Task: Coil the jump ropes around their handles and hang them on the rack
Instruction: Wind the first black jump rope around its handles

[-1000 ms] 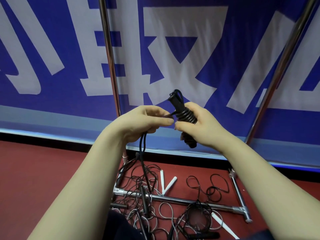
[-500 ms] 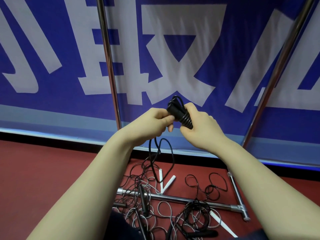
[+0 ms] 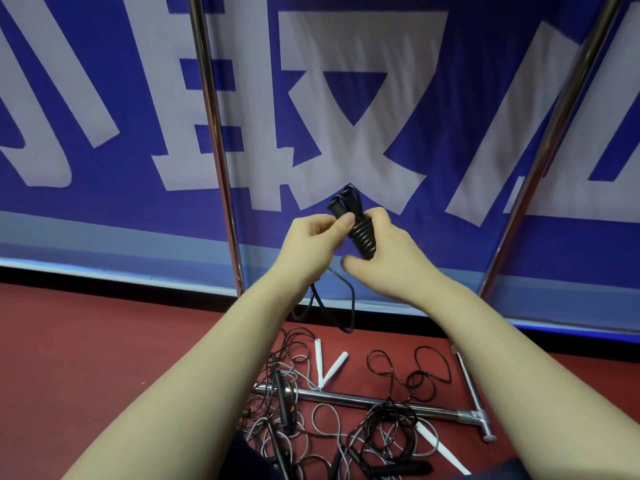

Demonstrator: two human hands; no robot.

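Since half a second earlier, the slack loop (image 3: 350, 306) hanging below the hands has been drawn shorter. The black jump rope (image 3: 363, 237) is held at centre frame. Its ribbed coil and paired handles are gripped by the right hand (image 3: 393, 259), and the cord is pinched by the curled left hand (image 3: 311, 240) beside the handle tops. Winding is judged well along; the remaining thin, pliant cord needs wrapping tightly and its tail securing. At bottom centre, wiry tangled ropes (image 3: 391, 422) and white handles (image 3: 331, 370) lie on the red floor (image 3: 104, 341) across the chrome base bar (image 3: 346, 400). Behind stand the polished rack (image 3: 214, 133) uprights and a blue-and-white banner (image 3: 450, 81).
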